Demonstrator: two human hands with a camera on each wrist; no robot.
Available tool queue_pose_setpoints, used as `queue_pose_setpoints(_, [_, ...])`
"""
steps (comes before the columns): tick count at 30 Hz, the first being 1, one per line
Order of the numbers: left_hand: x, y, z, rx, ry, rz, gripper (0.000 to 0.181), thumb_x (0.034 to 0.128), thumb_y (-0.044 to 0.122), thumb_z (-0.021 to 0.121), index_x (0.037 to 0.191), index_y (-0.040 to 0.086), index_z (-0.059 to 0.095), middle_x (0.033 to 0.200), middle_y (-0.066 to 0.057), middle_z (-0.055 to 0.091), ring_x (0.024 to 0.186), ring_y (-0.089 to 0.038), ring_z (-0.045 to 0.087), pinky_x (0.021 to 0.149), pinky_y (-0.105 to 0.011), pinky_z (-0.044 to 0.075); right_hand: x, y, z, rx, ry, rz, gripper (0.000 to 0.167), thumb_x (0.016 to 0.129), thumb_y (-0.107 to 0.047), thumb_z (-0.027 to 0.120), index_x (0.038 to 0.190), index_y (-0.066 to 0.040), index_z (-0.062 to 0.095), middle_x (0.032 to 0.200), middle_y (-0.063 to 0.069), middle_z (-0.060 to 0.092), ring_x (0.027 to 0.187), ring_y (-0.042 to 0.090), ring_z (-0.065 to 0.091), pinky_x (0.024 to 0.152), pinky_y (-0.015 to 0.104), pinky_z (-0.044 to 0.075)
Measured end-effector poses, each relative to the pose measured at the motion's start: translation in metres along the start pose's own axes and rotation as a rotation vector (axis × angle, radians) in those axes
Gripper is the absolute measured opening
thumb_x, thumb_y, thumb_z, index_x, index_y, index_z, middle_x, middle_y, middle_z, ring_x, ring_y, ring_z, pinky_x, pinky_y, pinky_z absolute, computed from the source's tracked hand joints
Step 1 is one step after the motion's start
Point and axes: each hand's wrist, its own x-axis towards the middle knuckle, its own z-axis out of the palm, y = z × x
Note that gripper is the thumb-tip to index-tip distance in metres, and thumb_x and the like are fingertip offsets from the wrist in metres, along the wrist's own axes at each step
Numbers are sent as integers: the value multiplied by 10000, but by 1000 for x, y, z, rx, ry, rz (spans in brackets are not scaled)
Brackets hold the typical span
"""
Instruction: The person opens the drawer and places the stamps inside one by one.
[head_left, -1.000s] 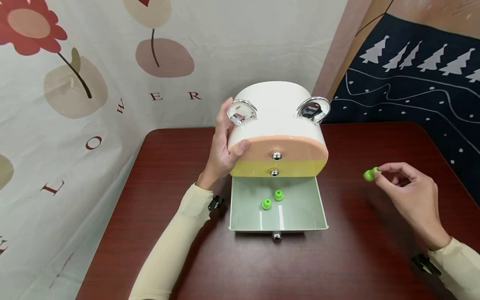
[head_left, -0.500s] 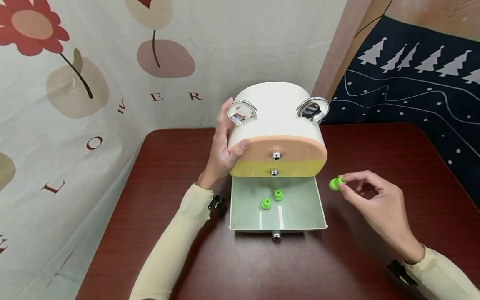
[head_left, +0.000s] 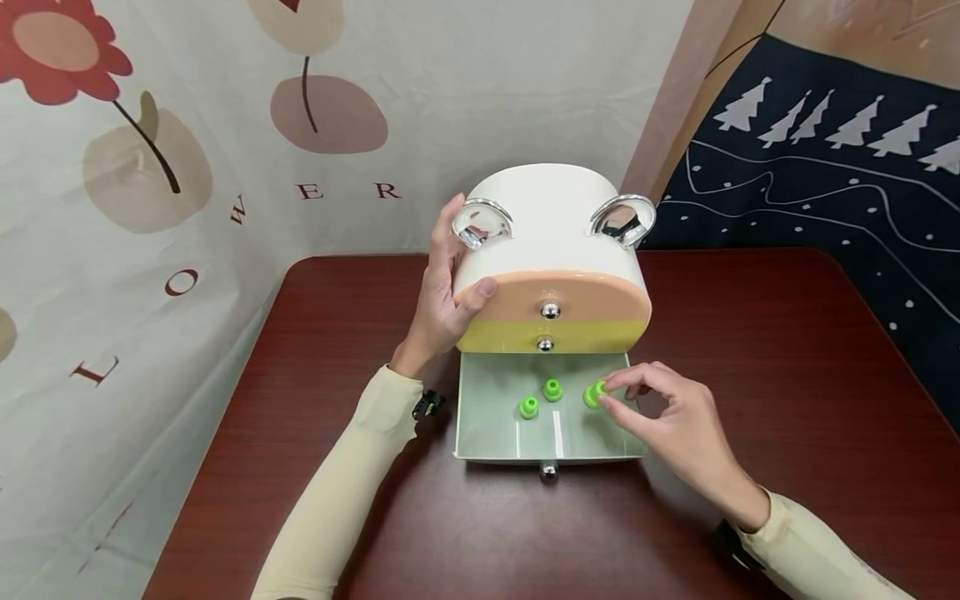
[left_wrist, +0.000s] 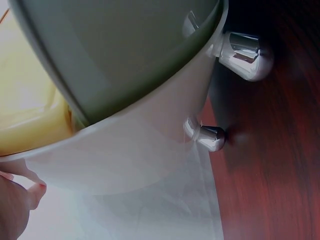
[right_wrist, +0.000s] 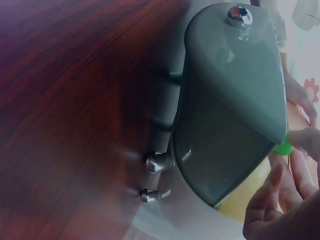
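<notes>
A small white drawer cabinet [head_left: 555, 221] with orange and yellow drawer fronts stands on the table. My left hand [head_left: 441, 304] grips its left side, thumb on the orange front's edge. The pale green bottom drawer [head_left: 585, 437] is pulled out. Inside sit two small green stepped, knob-like pieces, a nearer piece [head_left: 528, 407] and a farther piece [head_left: 552, 390]. Over the drawer's right side, my right hand [head_left: 686, 425] pinches a similar green piece [head_left: 593, 396] between thumb and index finger. In the right wrist view, the drawer's wall partly hides that held piece [right_wrist: 283, 148].
Two chrome ear-shaped loops [head_left: 624, 221] stick up from the cabinet's top. Silver feet [left_wrist: 247, 56] support it on the dark red table [head_left: 765, 333]. A white printed cloth [head_left: 225, 150] hangs behind, and a navy tree-patterned cloth [head_left: 810, 183] hangs at the right.
My right hand has moved left from the table's right side to over the open drawer, carrying the green piece. My left hand has stayed on the cabinet.
</notes>
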Motion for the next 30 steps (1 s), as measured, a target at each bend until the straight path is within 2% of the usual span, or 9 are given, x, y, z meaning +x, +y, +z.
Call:
queue_pose_setpoints(4, [-1, -1, 1, -11, 2, -4, 986, 1036, 572, 642, 1667, -7, 153, 1404, -271, 586, 1184, -353, 613, 1015, -421, 470, 4, 2, 8, -41, -71, -6, 326, 817, -35, 949, 960, -288, 801, 961, -168, 760, 763, 71, 561, 670, 232, 390])
queue_pose_setpoints(9, [0, -1, 2, -11, 0, -3, 983, 1037, 572, 641, 1666, -9, 158, 1382, -304, 586, 1162, -342, 621, 995, -413, 477, 7, 3, 16, -67, -125, -12, 308, 822, -40, 936, 943, -287, 796, 942, -206, 746, 858, 127, 672, 841, 284, 394])
queue_pose_setpoints(15, [0, 0, 2, 0, 9, 2, 986, 1034, 574, 644, 1665, -14, 166, 1363, -259, 610, 1137, -315, 631, 979, -408, 483, 10, 2, 24, -132, -183, -65, 278, 824, -48, 923, 934, -271, 800, 941, -206, 756, 872, 145, 702, 905, 353, 380])
queue_pose_setpoints(22, [-1, 1, 1, 2, 5, -2, 987, 1032, 577, 640, 1666, -10, 163, 1382, -256, 608, 1155, -315, 634, 982, -417, 489, 13, -3, 32, -215, -234, -70, 268, 794, -61, 957, 898, -237, 782, 901, -179, 752, 856, 146, 682, 877, 393, 364])
queue_pose_setpoints(30, [-1, 1, 0, 1, 3, 4, 967, 1039, 548, 638, 1667, -14, 164, 1408, -248, 605, 1203, -316, 626, 1012, -428, 480, 15, -8, 41, -304, -286, -22, 259, 789, -107, 986, 874, -250, 788, 880, -158, 762, 807, 133, 658, 834, 406, 380])
